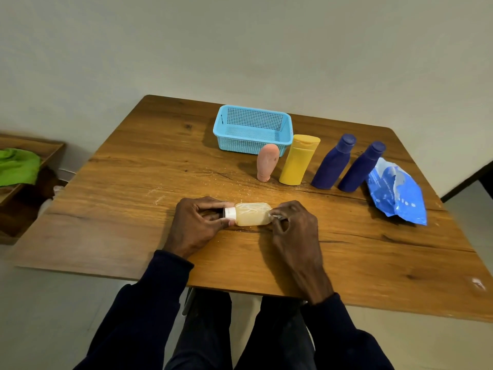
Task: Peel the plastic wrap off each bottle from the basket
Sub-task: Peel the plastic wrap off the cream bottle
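Observation:
A small clear bottle [252, 214] of pale yellow liquid lies on its side on the wooden table [133, 198], still covered in wrinkled plastic wrap [276, 215]. My left hand [198, 227] grips its white cap end. My right hand [294, 228] pinches a bit of the wrap at the bottle's base. Behind them stand a pink tube [267, 162], a yellow bottle [298, 160] and two dark blue bottles [333, 161] [362, 166]. The light blue basket [252, 129] at the back holds nothing.
A crumpled blue plastic bag [397, 193] lies at the table's right side beside the blue bottles. A low wooden shelf with a green cloth [17, 166] stands off to the left of the table. My legs are under the table's near edge.

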